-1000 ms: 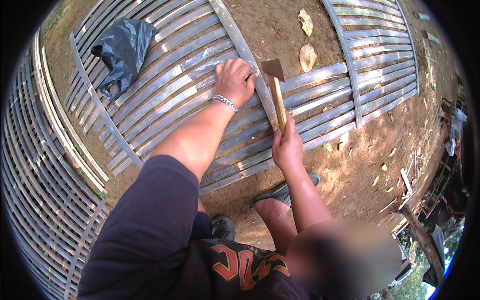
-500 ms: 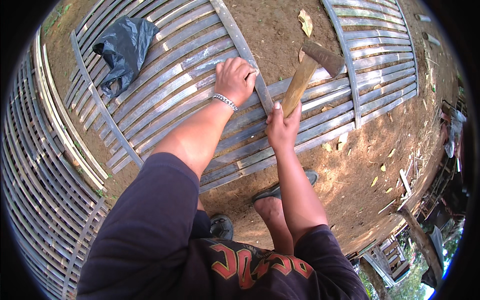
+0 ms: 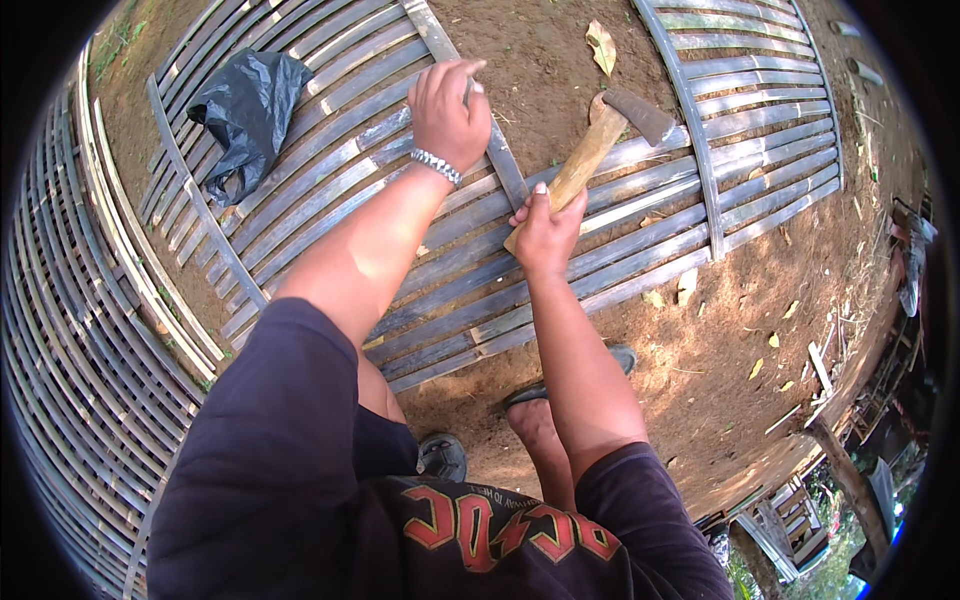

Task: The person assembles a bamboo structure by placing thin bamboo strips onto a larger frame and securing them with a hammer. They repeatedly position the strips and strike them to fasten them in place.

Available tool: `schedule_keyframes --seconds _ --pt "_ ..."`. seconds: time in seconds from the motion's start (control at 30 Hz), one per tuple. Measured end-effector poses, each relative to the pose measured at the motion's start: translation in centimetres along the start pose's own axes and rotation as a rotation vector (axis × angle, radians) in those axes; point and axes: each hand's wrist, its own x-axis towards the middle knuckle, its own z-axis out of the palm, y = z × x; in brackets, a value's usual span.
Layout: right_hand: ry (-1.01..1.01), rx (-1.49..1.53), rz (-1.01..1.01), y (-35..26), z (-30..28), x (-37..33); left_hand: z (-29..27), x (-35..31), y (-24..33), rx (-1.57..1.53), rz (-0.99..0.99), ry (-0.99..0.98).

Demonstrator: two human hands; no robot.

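My right hand [image 3: 550, 235] is closed round the wooden handle of a hatchet [image 3: 590, 155], whose dark metal head points up and to the right over the slats. To its left, my left hand [image 3: 450, 118], with a chain bracelet at the wrist, hovers over a flat crosspiece [image 3: 507, 168] of the slatted bamboo panel [image 3: 330, 150]. Its fingers are curled, with index finger and thumb near each other; whether something small is pinched there I cannot make out. The hand hides part of the crosspiece and slats beneath it.
A crumpled black plastic bag [image 3: 250, 115] lies on the panel's left part. Another slatted panel [image 3: 80, 330] stretches along the far left. My sandalled feet [image 3: 535, 420] stand on brown soil at the panel's near edge. Dry leaves [image 3: 601, 47] and wood scraps [image 3: 820, 368] are scattered about.
My left hand has risen up and left along the crosspiece, its index finger now more extended. My right hand has shifted slightly left and nearer the handle's middle, with the hatchet still in it.
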Motion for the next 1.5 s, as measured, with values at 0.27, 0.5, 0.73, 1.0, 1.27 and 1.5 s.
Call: schedule_keyframes --seconds 0.27,0.5,0.73,1.0,1.27,1.5 --pt "-0.008 -0.045 -0.016 0.2 0.0 -0.2 4.6 3.0 -1.7 0.388 0.145 -0.35" --pt "-0.078 -0.045 -0.003 0.1 -0.2 -0.3 4.4 3.1 -1.0 0.43 0.105 -0.368" --pt "-0.283 -0.479 -0.075 -1.7 -7.5 -2.2 4.2 3.1 -0.9 0.466 0.101 -0.41" --pt "-0.454 -0.917 -0.342 -3.2 -9.7 -3.2 4.8 2.7 -1.3 0.481 0.11 -0.342" --pt "-0.415 -1.071 -0.288 -2.0 -8.6 -3.2 5.0 2.6 -1.3 0.511 0.098 -0.357" --pt "-0.308 -0.834 -0.582 -2.1 -9.1 -4.3 4.4 2.9 -1.0 0.48 0.143 -0.257"
